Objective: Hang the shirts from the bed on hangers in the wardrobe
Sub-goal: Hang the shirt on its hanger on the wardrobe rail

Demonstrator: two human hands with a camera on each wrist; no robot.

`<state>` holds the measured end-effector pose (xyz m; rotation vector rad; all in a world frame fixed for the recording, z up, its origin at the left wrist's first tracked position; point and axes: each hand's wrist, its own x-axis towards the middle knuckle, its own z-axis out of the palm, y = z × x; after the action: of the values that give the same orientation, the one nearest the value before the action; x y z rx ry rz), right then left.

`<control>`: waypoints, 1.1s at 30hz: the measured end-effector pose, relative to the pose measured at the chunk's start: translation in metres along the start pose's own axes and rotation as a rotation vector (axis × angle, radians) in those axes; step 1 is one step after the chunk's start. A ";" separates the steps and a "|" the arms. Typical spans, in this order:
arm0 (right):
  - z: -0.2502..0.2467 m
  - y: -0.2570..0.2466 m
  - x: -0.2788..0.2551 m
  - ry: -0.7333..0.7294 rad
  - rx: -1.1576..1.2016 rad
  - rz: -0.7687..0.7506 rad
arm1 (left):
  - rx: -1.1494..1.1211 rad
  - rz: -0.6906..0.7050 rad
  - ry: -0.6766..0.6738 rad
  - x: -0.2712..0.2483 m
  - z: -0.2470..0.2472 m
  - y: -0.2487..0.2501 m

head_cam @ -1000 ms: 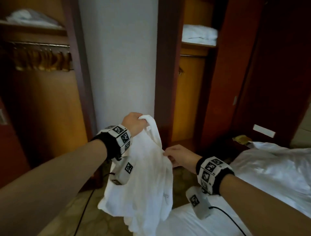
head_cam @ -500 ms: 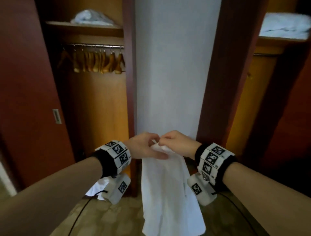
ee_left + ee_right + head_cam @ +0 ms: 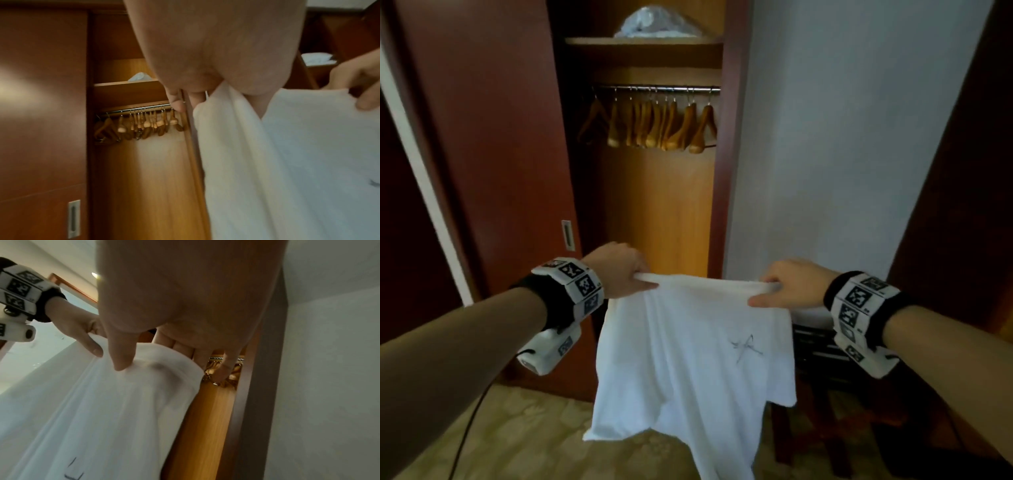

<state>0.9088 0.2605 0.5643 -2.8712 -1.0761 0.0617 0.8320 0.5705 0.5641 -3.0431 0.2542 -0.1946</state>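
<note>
Gripping the shirt taut: left hand, right hand.

A white wall stands ahead of the right hand. Below that hand is a dark slatted rack. A patterned beige floor lies under the left hand. High above the left hand, a pale bundle rests on a shelf.

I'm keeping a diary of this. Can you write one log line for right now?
left hand: grips white cotton T-shirt top edge | right hand: grips same edge | shirt: spread, hanging | wooden hangers: bare on rail
</note>
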 end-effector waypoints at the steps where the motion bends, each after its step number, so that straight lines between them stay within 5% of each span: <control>1: -0.007 -0.002 0.016 0.010 -0.043 -0.033 | 0.063 -0.007 0.009 0.005 -0.001 -0.011; 8: -0.015 -0.004 0.135 0.135 -0.032 -0.171 | 0.291 -0.164 -0.041 0.053 0.014 -0.098; 15: -0.012 -0.012 0.279 0.137 0.044 -0.174 | 0.108 -0.267 -0.106 0.125 0.055 -0.216; 22: -0.046 -0.043 0.413 0.048 0.072 -0.074 | -0.007 -0.183 0.002 0.218 0.052 -0.324; 27: -0.062 -0.046 0.480 -0.001 0.117 -0.009 | -0.078 -0.090 0.082 0.282 0.058 -0.354; 33: -0.108 -0.016 0.555 0.398 0.282 0.179 | 0.050 0.023 0.037 0.366 0.070 -0.367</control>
<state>1.3235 0.6313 0.6672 -2.5640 -0.6748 -0.3088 1.2581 0.8742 0.5727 -2.9881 0.2824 -0.2523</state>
